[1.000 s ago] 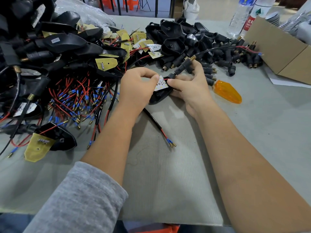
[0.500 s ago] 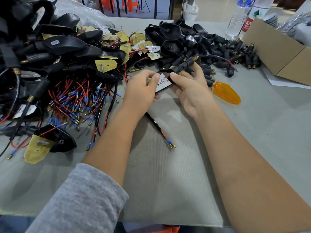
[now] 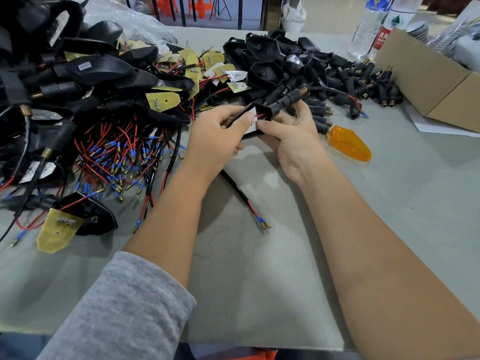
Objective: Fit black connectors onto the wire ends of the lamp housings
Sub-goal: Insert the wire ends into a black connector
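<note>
Both hands meet just above the middle of the table [image 3: 415, 203], lifted off it so the work sits close under the eye. The left hand [image 3: 215, 141] curls round the near end of a black housing [image 3: 262, 111], thumb laid over its open face; the right hand [image 3: 291, 136] grips the far end from below, its thumb pressed onto the pale board inside, beside the red wires [image 3: 259, 116]. That looks like a steadying hold — one hand fixes the shell while the other tends the wiring. The housing's ribbed stem [image 3: 291, 96] points toward 1 o'clock, and a black lead runs on from it toward 3 o'clock to a connector [image 3: 353, 113] lying on the table, seemingly already fitted.

A spare lead [image 3: 246, 201] trails from under the left hand toward 5 o'clock. Loose connectors [image 3: 368, 84] are piled at 2 o'clock, within reach; wired housings [image 3: 85, 71] are heaped from 9 to 11 o'clock. An orange lens [image 3: 349, 146] lies just right of the right hand.

The board and most of the housing are hidden behind fingers, so what the thumbs are doing to the wires cannot be told — nor where the spare lead starts.
</note>
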Action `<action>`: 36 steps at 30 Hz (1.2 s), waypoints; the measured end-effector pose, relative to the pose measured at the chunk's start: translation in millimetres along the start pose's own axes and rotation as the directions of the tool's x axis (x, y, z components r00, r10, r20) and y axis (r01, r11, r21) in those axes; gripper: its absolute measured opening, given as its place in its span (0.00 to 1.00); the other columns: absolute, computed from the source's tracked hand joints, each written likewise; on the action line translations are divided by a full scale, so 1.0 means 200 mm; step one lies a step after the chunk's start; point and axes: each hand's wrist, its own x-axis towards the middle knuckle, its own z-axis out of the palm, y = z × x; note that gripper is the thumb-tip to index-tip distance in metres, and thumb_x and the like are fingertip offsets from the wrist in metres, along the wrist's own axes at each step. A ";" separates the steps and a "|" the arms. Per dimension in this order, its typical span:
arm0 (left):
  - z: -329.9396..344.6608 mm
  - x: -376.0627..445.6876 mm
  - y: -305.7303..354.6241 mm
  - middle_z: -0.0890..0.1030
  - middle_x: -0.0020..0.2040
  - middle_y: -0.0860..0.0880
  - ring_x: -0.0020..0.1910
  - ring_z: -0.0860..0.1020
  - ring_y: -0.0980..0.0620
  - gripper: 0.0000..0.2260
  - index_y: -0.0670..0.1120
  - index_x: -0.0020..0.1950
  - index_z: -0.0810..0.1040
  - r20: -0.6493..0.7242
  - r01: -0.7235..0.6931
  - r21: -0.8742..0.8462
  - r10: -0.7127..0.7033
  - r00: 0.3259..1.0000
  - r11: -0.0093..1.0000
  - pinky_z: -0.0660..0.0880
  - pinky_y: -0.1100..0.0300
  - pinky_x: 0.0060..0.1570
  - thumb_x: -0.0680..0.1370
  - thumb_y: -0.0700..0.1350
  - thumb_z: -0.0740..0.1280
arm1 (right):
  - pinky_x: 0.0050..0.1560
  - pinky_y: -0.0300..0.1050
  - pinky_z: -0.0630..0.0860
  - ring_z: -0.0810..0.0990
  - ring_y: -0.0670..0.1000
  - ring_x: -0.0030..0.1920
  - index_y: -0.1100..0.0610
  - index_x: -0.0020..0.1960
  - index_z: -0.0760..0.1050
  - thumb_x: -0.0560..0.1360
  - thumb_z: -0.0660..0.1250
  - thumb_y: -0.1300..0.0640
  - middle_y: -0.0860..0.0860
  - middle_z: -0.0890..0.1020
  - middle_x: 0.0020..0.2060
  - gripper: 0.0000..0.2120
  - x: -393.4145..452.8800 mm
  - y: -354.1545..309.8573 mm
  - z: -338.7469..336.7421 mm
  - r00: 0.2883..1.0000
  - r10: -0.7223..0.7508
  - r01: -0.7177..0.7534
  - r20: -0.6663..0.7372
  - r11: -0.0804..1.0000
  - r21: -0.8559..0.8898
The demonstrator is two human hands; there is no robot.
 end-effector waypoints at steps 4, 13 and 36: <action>0.00 0.01 -0.01 0.82 0.42 0.48 0.29 0.77 0.60 0.08 0.44 0.58 0.81 0.027 0.013 -0.015 -0.013 1.000 1.000 0.77 0.63 0.34 0.79 0.41 0.67 | 0.54 0.53 0.82 0.81 0.58 0.50 0.61 0.73 0.61 0.72 0.67 0.75 0.61 0.80 0.49 0.33 0.00 0.00 0.00 1.000 -0.004 0.004 -0.028 1.000 0.001; -0.04 0.05 -0.06 0.80 0.36 0.51 0.26 0.70 0.59 0.07 0.54 0.51 0.82 -0.093 0.153 -0.248 -0.181 0.979 0.957 0.70 0.68 0.28 0.76 0.43 0.72 | 0.37 0.40 0.76 0.80 0.51 0.35 0.57 0.54 0.75 0.84 0.53 0.46 0.54 0.80 0.40 0.18 0.02 -0.03 -0.04 0.974 0.077 -0.026 -0.215 0.973 0.228; -0.07 0.08 -0.09 0.75 0.28 0.57 0.26 0.67 0.58 0.05 0.49 0.44 0.79 -0.215 0.221 -0.418 -0.332 0.918 0.881 0.66 0.64 0.28 0.73 0.44 0.75 | 0.35 0.38 0.79 0.80 0.46 0.29 0.64 0.44 0.75 0.78 0.68 0.65 0.54 0.79 0.32 0.04 0.02 -0.01 -0.03 0.907 -0.028 0.079 -0.421 0.991 0.106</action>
